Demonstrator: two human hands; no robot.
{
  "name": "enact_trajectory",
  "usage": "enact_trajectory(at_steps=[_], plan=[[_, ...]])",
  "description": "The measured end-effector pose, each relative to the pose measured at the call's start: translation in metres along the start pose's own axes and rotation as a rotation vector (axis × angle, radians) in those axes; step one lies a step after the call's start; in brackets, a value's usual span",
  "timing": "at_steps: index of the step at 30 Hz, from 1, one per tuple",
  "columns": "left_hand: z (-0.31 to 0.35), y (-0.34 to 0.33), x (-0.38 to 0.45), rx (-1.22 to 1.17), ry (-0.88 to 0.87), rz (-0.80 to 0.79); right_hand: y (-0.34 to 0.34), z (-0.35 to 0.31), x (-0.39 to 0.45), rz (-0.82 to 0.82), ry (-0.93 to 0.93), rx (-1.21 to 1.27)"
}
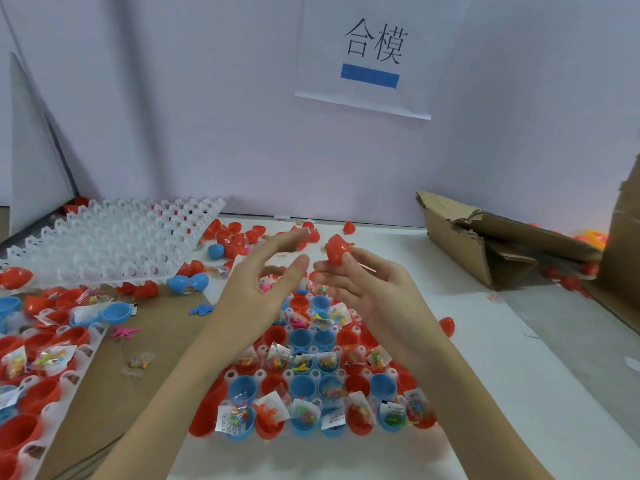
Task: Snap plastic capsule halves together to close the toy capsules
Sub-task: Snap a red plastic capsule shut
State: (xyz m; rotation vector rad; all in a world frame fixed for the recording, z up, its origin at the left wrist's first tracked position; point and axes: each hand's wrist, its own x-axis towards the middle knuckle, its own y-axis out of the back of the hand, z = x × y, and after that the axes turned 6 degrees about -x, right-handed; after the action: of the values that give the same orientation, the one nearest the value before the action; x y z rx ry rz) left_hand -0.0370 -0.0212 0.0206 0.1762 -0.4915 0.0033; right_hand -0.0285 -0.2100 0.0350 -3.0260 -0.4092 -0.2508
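My right hand (367,289) is raised above the tray and holds a red capsule (337,250) at its fingertips, thumb against it. My left hand (266,271) hovers just left of it with fingers straight and spread, holding nothing. Below both hands a white tray (313,375) holds rows of open red and blue capsule halves, many with small toy packets inside.
An empty white tray (114,240) leans at the back left over loose red and blue capsules. Another filled tray (41,368) lies on cardboard at the left. A torn cardboard box (485,244) stands at the right. A red half (447,325) lies right of the tray.
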Motion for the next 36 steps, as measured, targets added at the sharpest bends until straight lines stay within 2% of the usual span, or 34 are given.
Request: enact_trajectory(at_steps=[3, 5, 8, 11, 16, 21, 25, 30, 33, 36], plan=[[-0.001, 0.003, 0.001, -0.023, 0.045, 0.109, 0.031, -0.015, 0.018, 0.048, -0.141, 0.503], [-0.002, 0.006, 0.003, -0.054, 0.086, 0.176, 0.06, -0.035, 0.042, 0.197, -0.139, 0.726], [-0.002, 0.008, 0.003, -0.069, 0.139, 0.221, 0.099, -0.063, 0.079, 0.418, -0.066, 0.794], [-0.002, 0.011, 0.002, -0.041, 0.153, 0.229, 0.121, -0.068, 0.093, 0.509, -0.095, 0.749], [-0.01, 0.016, 0.004, -0.024, 0.181, 0.262, 0.118, -0.033, 0.07, 0.378, -0.125, 0.377], [-0.019, 0.016, 0.006, -0.008, 0.18, 0.284, 0.095, 0.009, 0.044, 0.467, -0.073, -0.464], [-0.019, 0.018, 0.007, 0.009, 0.167, 0.315, 0.088, 0.029, 0.047, 0.338, 0.014, -1.001], [-0.016, 0.02, 0.007, -0.027, 0.232, 0.397, 0.091, 0.03, 0.069, 0.164, -0.055, -1.284], [-0.014, 0.02, 0.007, -0.021, 0.241, 0.399, 0.094, 0.029, 0.079, 0.091, -0.13, -1.322], [-0.011, 0.021, 0.007, -0.021, 0.238, 0.391, 0.096, 0.028, 0.083, 0.079, -0.11, -1.323]])
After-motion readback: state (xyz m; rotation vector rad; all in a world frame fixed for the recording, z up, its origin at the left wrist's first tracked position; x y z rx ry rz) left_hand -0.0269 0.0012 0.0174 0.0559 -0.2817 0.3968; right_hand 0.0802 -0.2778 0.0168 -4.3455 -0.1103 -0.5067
